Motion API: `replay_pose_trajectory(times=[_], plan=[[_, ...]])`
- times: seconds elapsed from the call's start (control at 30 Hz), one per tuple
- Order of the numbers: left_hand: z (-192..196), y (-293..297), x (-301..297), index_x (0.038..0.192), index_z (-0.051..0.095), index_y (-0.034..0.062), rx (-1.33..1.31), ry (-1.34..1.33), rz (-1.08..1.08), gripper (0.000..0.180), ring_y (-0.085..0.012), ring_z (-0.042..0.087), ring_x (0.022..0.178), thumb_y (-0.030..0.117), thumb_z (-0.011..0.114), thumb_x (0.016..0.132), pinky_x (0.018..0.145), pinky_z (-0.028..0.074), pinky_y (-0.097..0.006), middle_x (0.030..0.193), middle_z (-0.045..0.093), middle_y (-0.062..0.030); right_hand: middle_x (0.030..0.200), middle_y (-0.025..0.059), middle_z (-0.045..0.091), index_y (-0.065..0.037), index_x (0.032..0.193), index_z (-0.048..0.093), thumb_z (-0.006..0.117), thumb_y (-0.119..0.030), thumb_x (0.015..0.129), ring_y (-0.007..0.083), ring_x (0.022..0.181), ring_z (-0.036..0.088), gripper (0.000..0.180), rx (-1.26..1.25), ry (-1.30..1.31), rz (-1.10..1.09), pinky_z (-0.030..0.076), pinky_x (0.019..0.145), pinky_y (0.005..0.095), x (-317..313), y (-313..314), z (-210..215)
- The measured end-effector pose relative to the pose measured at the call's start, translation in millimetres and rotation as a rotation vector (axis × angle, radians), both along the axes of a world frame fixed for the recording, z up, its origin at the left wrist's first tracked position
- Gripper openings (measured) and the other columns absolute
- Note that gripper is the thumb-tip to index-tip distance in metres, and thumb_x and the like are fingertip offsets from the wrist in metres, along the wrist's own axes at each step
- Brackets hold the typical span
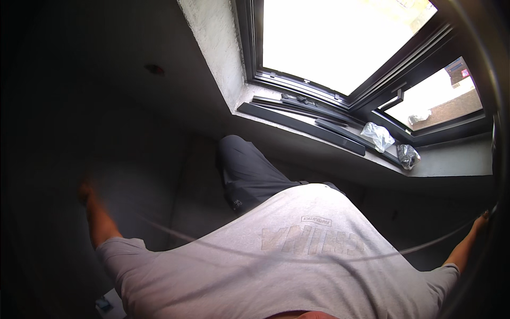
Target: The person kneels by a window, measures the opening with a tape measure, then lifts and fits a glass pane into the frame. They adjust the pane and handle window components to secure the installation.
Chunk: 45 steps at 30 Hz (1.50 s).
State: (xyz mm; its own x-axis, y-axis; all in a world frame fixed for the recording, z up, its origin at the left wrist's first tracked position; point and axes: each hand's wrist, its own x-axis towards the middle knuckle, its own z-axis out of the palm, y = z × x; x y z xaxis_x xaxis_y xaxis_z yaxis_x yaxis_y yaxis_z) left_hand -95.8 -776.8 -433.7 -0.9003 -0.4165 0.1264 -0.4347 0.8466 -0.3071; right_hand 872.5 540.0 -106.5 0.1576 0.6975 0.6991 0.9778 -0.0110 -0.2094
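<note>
My left hand (84,191) is out to the far left with the arm stretched away from my body. Darkness and blur hide its fingers and anything in them. At the far right edge, my right hand (484,215) shows only in part and appears closed on a thin, pale cord (372,259). The cord sags across the front of my grey T-shirt (212,276) and fades into the dark on the left. A blurred curved strand, perhaps the same cord, rises along the right rim above this hand.
A dark-framed window (255,42) with a handle (393,100) is ahead. Its sill bears dark strips (303,127), a clear plastic bag (377,136) and a bag with dark contents (408,156). A bent knee in dark trousers (249,165) is below. A small blue object (104,304) lies lower left.
</note>
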Motion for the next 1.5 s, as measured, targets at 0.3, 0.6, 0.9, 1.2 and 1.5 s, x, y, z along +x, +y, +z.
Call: replay_pose_trajectory(times=[0.3, 0.6, 0.9, 1.2, 1.5], plan=[[39, -83, 98, 0.114, 0.066, 0.0127, -0.229, -0.166, 0.145, 0.048, -0.0266, 0.064, 0.104, 0.052, 0.05, 0.091, 0.083, 0.053, -0.038, 0.116, 0.065, -0.0099, 0.108, 0.0209, 0.066, -0.005, 0.115, 0.065, 0.046, -0.048, 0.093, 0.0363, 0.1, 0.063, 0.052, -0.031, 0.157, -0.224, 0.05, 0.084, 0.0431, 37, -63, -32], [26, -86, 153, 0.11, 0.067, 0.0106, -0.189, -0.253, 0.25, 0.046, -0.0277, 0.065, 0.102, 0.05, 0.051, 0.091, 0.083, 0.052, -0.039, 0.113, 0.066, -0.012, 0.108, 0.0218, 0.066, -0.003, 0.113, 0.066, 0.049, -0.047, 0.091, 0.0359, 0.1, 0.063, 0.051, -0.059, 0.199, -0.282, 0.05, 0.084, 0.0431, 55, -87, -34], [13, -62, 157, 0.107, 0.067, 0.0084, -0.135, -0.282, 0.273, 0.045, -0.0288, 0.065, 0.1, 0.048, 0.053, 0.09, 0.082, 0.051, -0.039, 0.11, 0.066, -0.0142, 0.108, 0.0227, 0.066, -0.001, 0.111, 0.066, 0.053, -0.045, 0.088, 0.0356, 0.101, 0.063, 0.051, -0.077, 0.231, -0.329, 0.05, 0.084, 0.0432, 77, -104, -42], [1, -41, 149, 0.104, 0.067, 0.0063, -0.09, -0.296, 0.261, 0.044, -0.0299, 0.065, 0.098, 0.046, 0.054, 0.09, 0.081, 0.051, -0.04, 0.107, 0.066, -0.0163, 0.108, 0.0236, 0.066, 0.001, 0.109, 0.066, 0.056, -0.043, 0.086, 0.0353, 0.101, 0.063, 0.051, -0.095, 0.267, -0.356, 0.049, 0.084, 0.0432, 95, -115, -54], [-6, -27, 144, 0.1, 0.067, 0.0042, -0.061, -0.305, 0.233, 0.043, -0.0309, 0.065, 0.097, 0.044, 0.055, 0.09, 0.08, 0.05, -0.041, 0.104, 0.066, -0.0185, 0.109, 0.0244, 0.066, 0.003, 0.107, 0.066, 0.059, -0.041, 0.083, 0.035, 0.102, 0.063, 0.051, -0.114, 0.289, -0.38, 0.049, 0.085, 0.0432, 107, -125, -73]])
